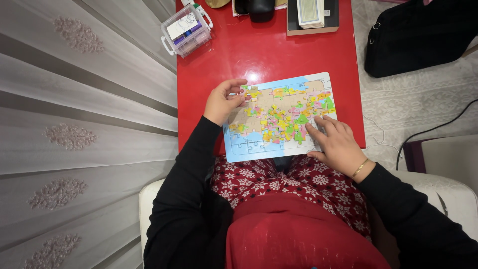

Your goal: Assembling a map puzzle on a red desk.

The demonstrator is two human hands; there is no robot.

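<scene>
L hand (222, 101): at upper-left edge of jigsaw puzzle (279, 117); thumb + fingers pinched on a puzzle piece (244, 90) at the board's top-left corner. Grasping.
R hand (335, 141): flat on lower-right part of puzzle, fingers spread, tips pressing pieces near the right edge. Nothing gripped, palm down. Thin gold bangle (359, 168) at wrist.
Puzzle: rect. board, pale blue border, multicolour map-like pic (yellow, green, pink, orange) in centre. Mostly assembled; tilted slightly, right end higher. Lies on near half of red counter (259, 55), lower edge overhanging toward the lap.
Sleeves: both black, long.
Lap: red fabric w/ white flower print (298, 182), plain red cloth below.
Counter, far end: clear plastic box w/ handles (186, 30) at far-left corner, partly over the edge; dark object (261, 9) mid; dark tray w/ pale rectangular item (312, 15) at right.
Left of counter: pale grey curtain (74, 124) w/ embroidered motifs.
Right of counter: black bag (418, 37) on patterned floor; black cable (433, 130) nearby.
Seat: white, edges visible either side of the person.
</scene>
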